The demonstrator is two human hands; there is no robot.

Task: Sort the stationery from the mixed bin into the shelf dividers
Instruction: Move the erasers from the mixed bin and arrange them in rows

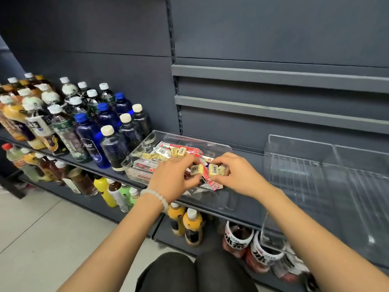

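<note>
While reaching into clear bin (147, 144) on shelf | bottles (88, 131) at left | left hand (174, 178) pinching small yellow eraser (196, 169) | right hand (233, 175) pinching second eraser (213, 170) | clear dividers (315, 165) right

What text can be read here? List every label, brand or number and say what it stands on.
Large black characters on white labels of the red drink bottles on the lower shelf: the last reads "茶"; the rest is unclear.
White print on the blue bottle: too blurred to read.
Barcodes on the small yellow packs held by the left hand and right hand: digits too small.
Red and white packets in the clear bin: print unreadable.
</note>
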